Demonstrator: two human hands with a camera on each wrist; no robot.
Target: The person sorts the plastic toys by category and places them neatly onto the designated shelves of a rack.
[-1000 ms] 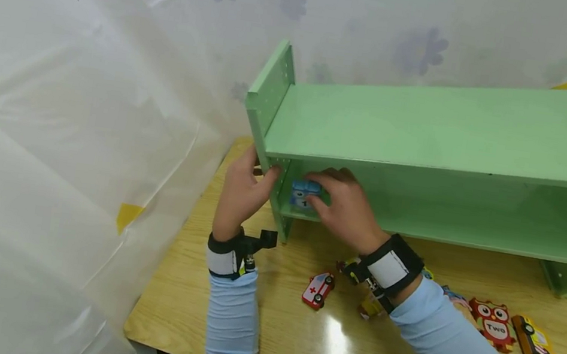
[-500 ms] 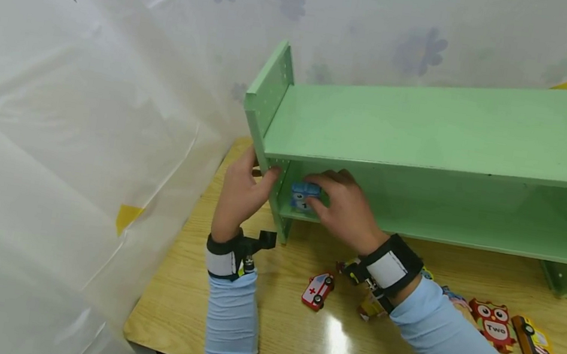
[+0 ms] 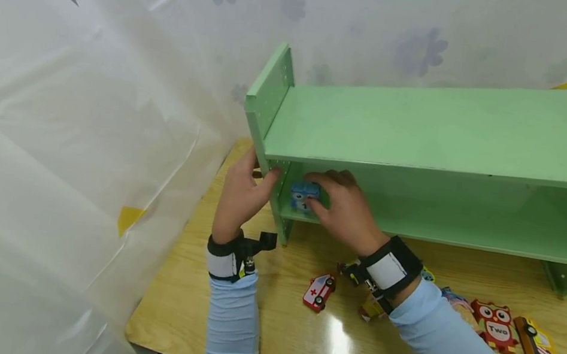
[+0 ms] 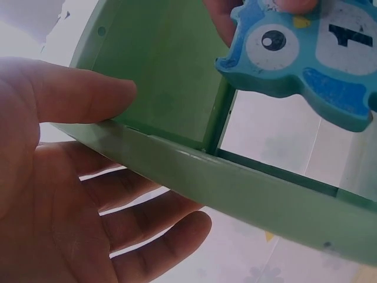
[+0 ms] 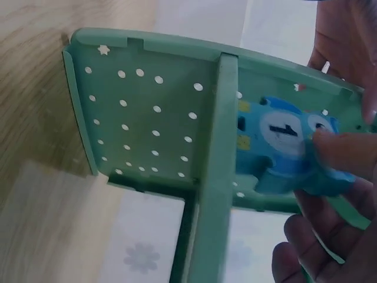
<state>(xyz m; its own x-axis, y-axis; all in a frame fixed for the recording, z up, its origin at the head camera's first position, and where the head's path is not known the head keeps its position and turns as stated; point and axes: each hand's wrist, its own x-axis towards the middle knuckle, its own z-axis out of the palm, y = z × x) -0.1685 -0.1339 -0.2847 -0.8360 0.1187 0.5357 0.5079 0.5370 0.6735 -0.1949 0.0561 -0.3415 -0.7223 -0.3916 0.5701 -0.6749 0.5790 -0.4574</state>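
A blue owl block marked 1 (image 3: 304, 198) stands on the lower board at the left end of a green shelf (image 3: 432, 128). My right hand (image 3: 348, 213) pinches it from the right, thumb in front, fingers behind. In the right wrist view the owl block (image 5: 281, 138) is upright near the dotted side panel (image 5: 141, 112). My left hand (image 3: 242, 198) holds that panel at its front edge. The left wrist view has the thumb (image 4: 88, 97) on the inner face and the fingers (image 4: 159, 236) around the outer side.
On the wooden table (image 3: 187, 321) in front lie a red-and-white ambulance block (image 3: 318, 292), a red owl block marked Two (image 3: 496, 329) and a yellow truck block (image 3: 542, 352). More toys are partly hidden beneath my right forearm. White sheeting (image 3: 45, 168) covers the left side.
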